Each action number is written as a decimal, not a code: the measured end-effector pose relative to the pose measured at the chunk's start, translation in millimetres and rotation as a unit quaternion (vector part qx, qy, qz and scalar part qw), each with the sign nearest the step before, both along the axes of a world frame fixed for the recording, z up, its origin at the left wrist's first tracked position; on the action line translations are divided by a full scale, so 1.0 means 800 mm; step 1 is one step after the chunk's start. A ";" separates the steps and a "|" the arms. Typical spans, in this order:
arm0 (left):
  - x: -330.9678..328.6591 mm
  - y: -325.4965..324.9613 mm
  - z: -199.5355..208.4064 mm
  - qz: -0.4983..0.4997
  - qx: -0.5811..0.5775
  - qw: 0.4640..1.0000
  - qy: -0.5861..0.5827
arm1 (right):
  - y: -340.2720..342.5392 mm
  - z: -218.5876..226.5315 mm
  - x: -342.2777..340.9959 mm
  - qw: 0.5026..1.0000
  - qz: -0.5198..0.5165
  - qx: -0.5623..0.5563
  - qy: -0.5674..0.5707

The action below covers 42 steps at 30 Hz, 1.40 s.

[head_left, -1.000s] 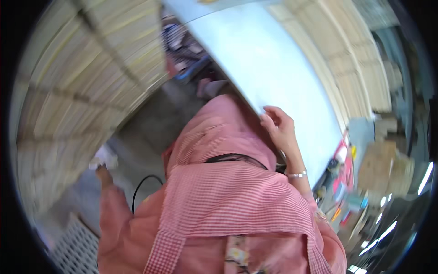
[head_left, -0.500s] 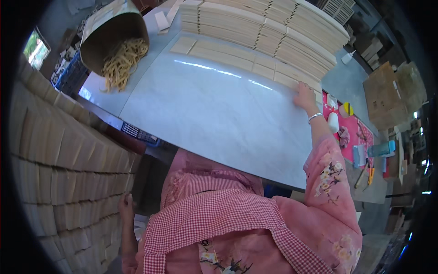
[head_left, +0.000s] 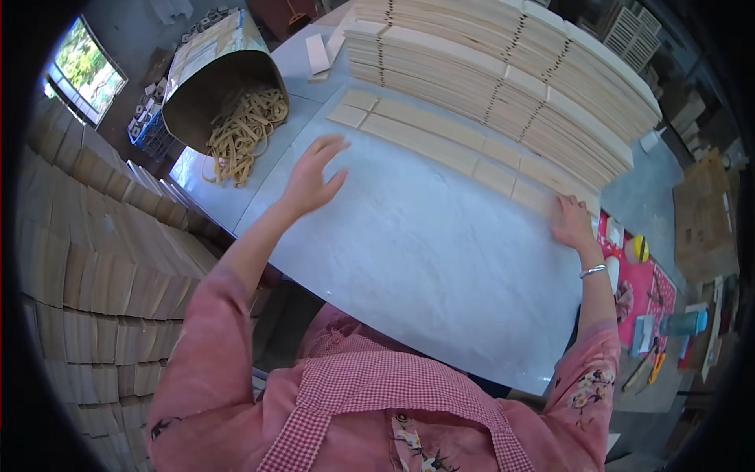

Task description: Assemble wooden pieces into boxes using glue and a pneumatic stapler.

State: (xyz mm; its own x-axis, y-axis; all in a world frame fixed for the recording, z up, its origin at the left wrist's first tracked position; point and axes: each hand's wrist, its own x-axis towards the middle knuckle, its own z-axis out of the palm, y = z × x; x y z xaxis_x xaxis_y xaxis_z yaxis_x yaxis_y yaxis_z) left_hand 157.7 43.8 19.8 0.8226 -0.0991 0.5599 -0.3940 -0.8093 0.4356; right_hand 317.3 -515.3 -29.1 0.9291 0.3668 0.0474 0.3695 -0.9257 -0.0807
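Tabletop (head_left: 425, 259), pale and glossy, fills my mid-frame; a window (head_left: 90, 67) glows upper left. My left hand (head_left: 311, 179) spreads its fingers; my right hand (head_left: 572, 224) meets wooden slats (head_left: 419, 144), upper centre, grip unclear.

The tabletop (head_left: 425, 252) looks smooth and glossy, its pale surface reflecting light. The strips (head_left: 419, 146) on it are pale, matt wood, as are the stacked slats (head_left: 444, 82). The person's apron (head_left: 393, 383) is matt checked cloth; the bracelet (head_left: 593, 271) is shiny metal.
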 end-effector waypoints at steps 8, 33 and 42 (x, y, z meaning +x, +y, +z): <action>0.174 0.078 -0.047 0.120 0.314 0.939 0.068 | 0.023 0.086 -0.073 0.995 0.058 -0.077 0.039; -0.079 0.075 -0.049 0.116 0.069 0.955 0.265 | 0.164 0.068 -0.246 0.973 0.060 0.202 0.095; -0.104 0.040 -0.027 0.041 -0.172 0.913 0.368 | 0.233 0.073 -0.266 0.937 0.318 0.146 0.002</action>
State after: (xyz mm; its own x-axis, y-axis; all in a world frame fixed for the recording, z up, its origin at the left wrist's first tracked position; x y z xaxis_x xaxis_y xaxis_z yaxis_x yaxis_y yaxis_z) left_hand 74.4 75.8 -2.0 0.9854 0.0564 -0.1608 0.1629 -0.5886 0.7918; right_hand 104.3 -328.9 29.1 0.5270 0.8183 0.2292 0.8382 -0.4561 -0.2989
